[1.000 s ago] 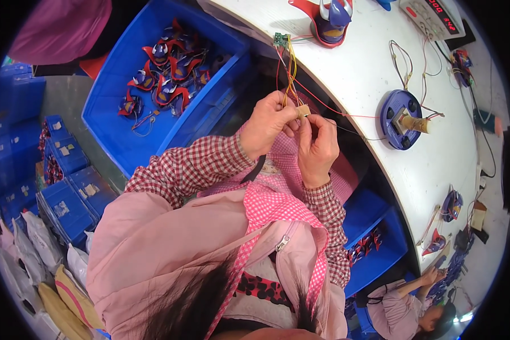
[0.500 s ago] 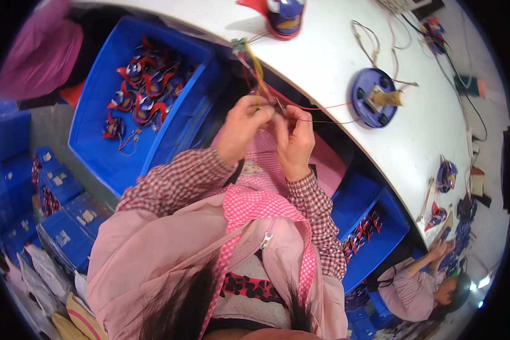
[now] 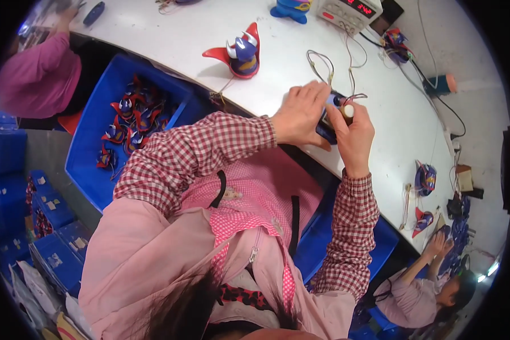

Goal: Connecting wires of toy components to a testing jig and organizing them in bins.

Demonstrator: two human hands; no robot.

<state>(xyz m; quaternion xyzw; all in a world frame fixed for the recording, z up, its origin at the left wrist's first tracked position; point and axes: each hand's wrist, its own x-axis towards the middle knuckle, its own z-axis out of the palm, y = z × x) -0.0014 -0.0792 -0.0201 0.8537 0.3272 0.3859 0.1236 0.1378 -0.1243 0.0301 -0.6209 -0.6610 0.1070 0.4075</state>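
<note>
On the white table's near edge lies a round purple-blue disc [image 3: 326,131] with a light-tipped peg [image 3: 348,110] rising from it, mostly covered by my hands. My left hand [image 3: 301,116] grips its left side, fingers at the far rim and thumb at the near rim. My right hand [image 3: 354,139] closes around the disc and peg from the right. Left of them stands a horned toy figure [image 3: 245,58] in purple and red. Its thin wires [image 3: 220,97] hang at the table edge.
A blue bin [image 3: 80,170] of similar toy parts stands at left. A power supply [image 3: 350,14] and a blue toy [image 3: 292,10] sit at the back. Loose wires [image 3: 321,65] lie beyond my hands. Co-workers sit at left [image 3: 39,76] and lower right [image 3: 411,294].
Both hands have moved from the wires in front of the table onto the disc. The wires between toy and disc are no longer in my fingers. The view has shifted.
</note>
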